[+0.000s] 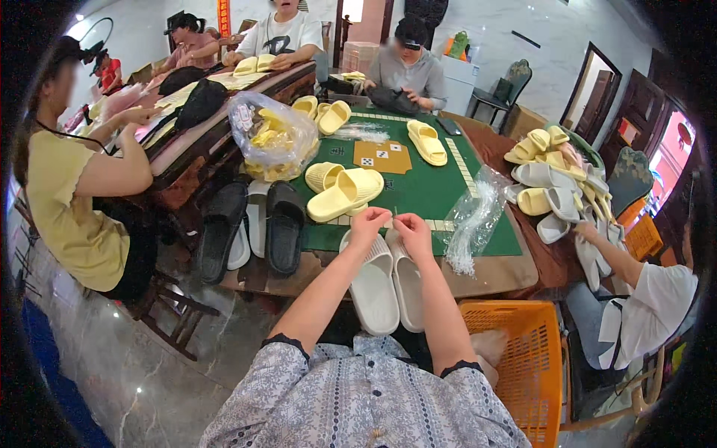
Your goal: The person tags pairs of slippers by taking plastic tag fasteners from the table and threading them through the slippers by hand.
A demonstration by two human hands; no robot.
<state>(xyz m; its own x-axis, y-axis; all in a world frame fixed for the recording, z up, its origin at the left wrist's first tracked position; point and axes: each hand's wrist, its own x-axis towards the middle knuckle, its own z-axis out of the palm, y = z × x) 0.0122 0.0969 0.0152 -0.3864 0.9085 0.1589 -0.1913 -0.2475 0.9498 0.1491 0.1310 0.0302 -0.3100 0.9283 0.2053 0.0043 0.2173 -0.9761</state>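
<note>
1. A pair of pale grey slippers (376,295) lies at the near edge of the tabletop (493,278), smooth and matte, with rounded heels toward the person and finely ribbed uppers at the far end.
2. A flat green mat (427,196) covers much of the brown tabletop.
3. Just beyond the left hand (369,227), two thick yellow slippers (347,194) overlap, the farther one with a ribbed upper.
4. To the right, a crinkled, glossy clear bag (482,216) holds fine white strands.
5. On the left stand dark, broad-strapped black slippers (285,228); beyond them sits a bulging translucent bag (272,138) with yellow contents.
6. At the near right is an orange crate (532,366) of perforated plastic.
7. Each grip is closed in a fingertip pinch; the left and right hand (412,233) meet at a thin strand (395,212), too small to identify further.
8. The strand lies right at the fingertips, between the two grips. The pale grey pair lies below and nearer the person, between the forearms, its far end partly hidden by the hands.
</note>
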